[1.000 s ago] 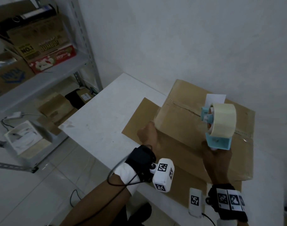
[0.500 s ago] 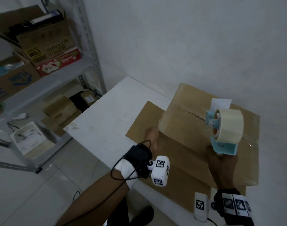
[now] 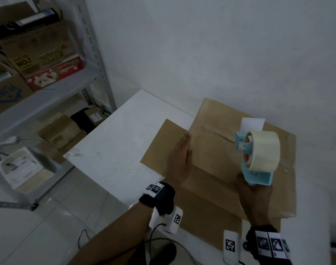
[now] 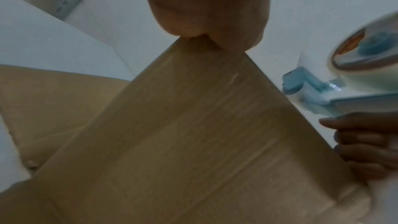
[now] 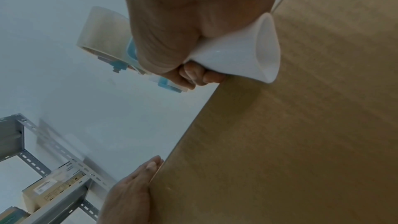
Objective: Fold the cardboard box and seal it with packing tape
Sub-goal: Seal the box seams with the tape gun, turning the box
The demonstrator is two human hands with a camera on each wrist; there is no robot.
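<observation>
A brown cardboard box stands on the white table, its top flaps down with a seam running across the top. My left hand lies flat with straight fingers against the box's left upper edge; the right wrist view shows this hand pressed to the box side. My right hand grips the white handle of a blue tape dispenser carrying a pale tape roll, held above the box top near the seam. The left wrist view has the dispenser at the right, beyond the box.
A loose flap lies flat on the table to the left of the box. A white label sits on the box top. The wall stands close behind. A metal shelf with cartons is at the left, with more boxes on the floor.
My left hand has slid forward along the box's left edge and its fingers have straightened against it. The dispenser stays over the box top in my right hand.
</observation>
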